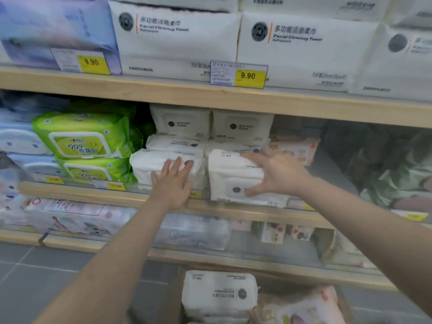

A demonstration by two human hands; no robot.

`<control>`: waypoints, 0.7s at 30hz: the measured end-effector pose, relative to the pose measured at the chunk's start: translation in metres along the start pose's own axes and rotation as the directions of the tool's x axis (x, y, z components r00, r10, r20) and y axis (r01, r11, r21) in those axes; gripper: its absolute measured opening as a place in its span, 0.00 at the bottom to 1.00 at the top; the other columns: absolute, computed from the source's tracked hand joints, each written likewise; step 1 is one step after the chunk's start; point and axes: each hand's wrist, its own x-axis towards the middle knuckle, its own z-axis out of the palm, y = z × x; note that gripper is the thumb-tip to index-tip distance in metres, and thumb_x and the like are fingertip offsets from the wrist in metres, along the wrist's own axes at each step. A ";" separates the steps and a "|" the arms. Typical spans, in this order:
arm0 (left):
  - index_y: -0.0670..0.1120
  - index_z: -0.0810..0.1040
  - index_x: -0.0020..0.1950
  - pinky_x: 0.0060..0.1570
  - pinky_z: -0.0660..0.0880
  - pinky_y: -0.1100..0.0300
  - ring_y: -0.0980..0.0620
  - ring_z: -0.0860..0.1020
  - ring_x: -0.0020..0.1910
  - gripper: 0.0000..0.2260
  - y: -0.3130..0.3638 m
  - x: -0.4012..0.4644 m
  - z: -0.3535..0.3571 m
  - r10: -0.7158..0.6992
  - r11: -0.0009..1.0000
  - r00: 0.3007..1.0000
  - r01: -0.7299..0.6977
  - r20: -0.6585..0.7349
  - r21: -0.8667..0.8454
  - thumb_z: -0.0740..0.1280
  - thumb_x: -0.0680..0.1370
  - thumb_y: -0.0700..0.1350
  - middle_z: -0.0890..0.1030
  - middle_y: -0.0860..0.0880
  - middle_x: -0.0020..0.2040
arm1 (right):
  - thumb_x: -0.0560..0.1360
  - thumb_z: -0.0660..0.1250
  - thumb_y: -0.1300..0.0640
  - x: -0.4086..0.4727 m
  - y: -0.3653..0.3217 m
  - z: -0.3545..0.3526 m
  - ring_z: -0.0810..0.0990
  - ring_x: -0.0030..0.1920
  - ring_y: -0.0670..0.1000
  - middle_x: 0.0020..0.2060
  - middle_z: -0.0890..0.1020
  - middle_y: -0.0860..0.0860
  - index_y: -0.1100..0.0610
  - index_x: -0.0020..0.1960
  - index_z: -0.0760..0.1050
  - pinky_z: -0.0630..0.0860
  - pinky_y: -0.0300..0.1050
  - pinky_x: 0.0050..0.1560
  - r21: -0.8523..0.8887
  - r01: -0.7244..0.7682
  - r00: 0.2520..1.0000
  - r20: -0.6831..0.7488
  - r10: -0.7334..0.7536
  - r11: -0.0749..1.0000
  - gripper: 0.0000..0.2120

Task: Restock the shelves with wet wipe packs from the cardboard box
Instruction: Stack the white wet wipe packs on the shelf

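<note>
The shelves [210, 94] look like pale, matt wood. White wipe packs [236, 174] at centre are soft plastic film with a dull sheen; the green packs [81, 134] left of them glossier. Price tags [238, 74] are paper. Grey floor tiles [46, 277], lower left, smooth.

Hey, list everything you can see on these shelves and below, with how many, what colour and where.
facial cleaning towel packs: at least three, white, top shelf.
lavender pack: one, top shelf, left.
price tags: two readable, yellow, 9.90, top shelf edge.
green wet wipe packs: two in front, stacked, middle shelf, left.
white wet wipe packs: about six, middle shelf, centre, in two stacks.
pink packs: count unclear, middle shelf, right of the white ones.
pale blue packs: blurred, middle shelf, far left.
white pack below: one, bottom centre, container unclear.
left hand: flat against the left front white pack.
right hand: grips the right front white pack.
</note>
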 end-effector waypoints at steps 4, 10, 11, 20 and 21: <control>0.59 0.52 0.76 0.72 0.44 0.38 0.51 0.42 0.76 0.25 -0.005 0.002 0.010 0.010 0.998 0.998 -0.014 -0.065 -0.064 0.54 0.79 0.47 0.48 0.54 0.78 | 0.62 0.68 0.29 0.041 0.002 0.019 0.71 0.62 0.56 0.63 0.72 0.52 0.40 0.74 0.55 0.69 0.51 0.54 -0.039 -0.021 1.000 -0.020 0.021 0.999 0.46; 0.60 0.53 0.75 0.72 0.44 0.38 0.54 0.40 0.76 0.27 -0.010 0.007 0.016 0.017 0.993 0.997 -0.026 -0.070 -0.118 0.57 0.78 0.46 0.46 0.56 0.78 | 0.64 0.68 0.30 0.056 -0.005 0.061 0.67 0.66 0.57 0.67 0.69 0.52 0.42 0.75 0.55 0.65 0.53 0.63 -0.097 0.000 0.999 -0.032 -0.003 0.995 0.45; 0.60 0.53 0.75 0.72 0.44 0.38 0.53 0.40 0.76 0.27 -0.010 0.007 0.017 0.026 0.992 0.996 -0.035 -0.083 -0.117 0.57 0.78 0.46 0.45 0.56 0.78 | 0.64 0.68 0.31 0.056 -0.005 0.067 0.65 0.67 0.56 0.69 0.67 0.52 0.43 0.75 0.56 0.64 0.53 0.65 -0.050 0.002 0.999 -0.045 -0.004 0.999 0.44; 0.58 0.52 0.76 0.71 0.46 0.36 0.50 0.40 0.76 0.29 -0.006 0.007 0.023 0.019 0.996 0.993 -0.029 -0.117 -0.083 0.60 0.77 0.47 0.46 0.53 0.78 | 0.70 0.65 0.35 0.057 -0.007 0.075 0.49 0.77 0.50 0.77 0.50 0.49 0.52 0.78 0.45 0.46 0.52 0.76 0.004 0.045 0.996 0.071 -0.045 0.999 0.46; 0.58 0.51 0.76 0.71 0.46 0.36 0.50 0.40 0.76 0.30 -0.005 0.007 0.020 0.012 0.998 0.996 -0.018 -0.087 -0.064 0.60 0.77 0.48 0.45 0.53 0.78 | 0.71 0.65 0.35 0.058 -0.007 0.068 0.48 0.77 0.50 0.78 0.48 0.49 0.52 0.78 0.43 0.46 0.53 0.76 -0.006 0.046 0.990 0.131 -0.045 0.999 0.47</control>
